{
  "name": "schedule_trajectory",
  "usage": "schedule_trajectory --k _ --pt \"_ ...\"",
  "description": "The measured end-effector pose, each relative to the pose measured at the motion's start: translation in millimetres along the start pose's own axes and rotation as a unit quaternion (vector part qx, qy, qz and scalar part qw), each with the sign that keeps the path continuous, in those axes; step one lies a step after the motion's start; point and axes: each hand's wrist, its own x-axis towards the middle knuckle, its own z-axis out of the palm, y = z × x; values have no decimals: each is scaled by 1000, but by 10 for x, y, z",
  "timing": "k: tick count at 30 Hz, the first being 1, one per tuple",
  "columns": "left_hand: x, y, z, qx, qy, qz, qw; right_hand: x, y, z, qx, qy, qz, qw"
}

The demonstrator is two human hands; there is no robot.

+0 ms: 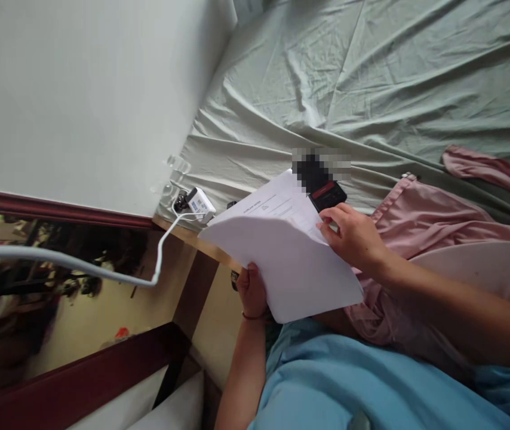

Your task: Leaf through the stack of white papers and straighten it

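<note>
Light blue fabric fills the near foreground, over the person's lap. Above it, the left hand comes up from underneath, grip wrapped around the lower edge of a bundle of white printed paper sheets, held in the air over the bed edge. The right hand sits on the upper right corner, fingers curled on the top page, apparently pinching it, though the fingertips are partly hidden. Just past it lies a small black device with a red label on the wrinkled pale green bedsheet. A pink garment lies beside the arm. A white charger block rests near the wall, its white cable trailing left.
</note>
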Motion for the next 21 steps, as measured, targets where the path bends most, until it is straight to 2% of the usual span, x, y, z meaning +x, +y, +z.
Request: schedule_trajectory --k 8,14,21 --pt "24 -64 -47 25 -15 22 999 27 13 4 13 -18 -4 1000" --pt "25 -75 -29 34 -13 33 999 -4 -8 -10 52 -28 -54 997" --pt "36 -82 -28 50 -21 44 998 -39 -52 -23 81 14 -60 995"
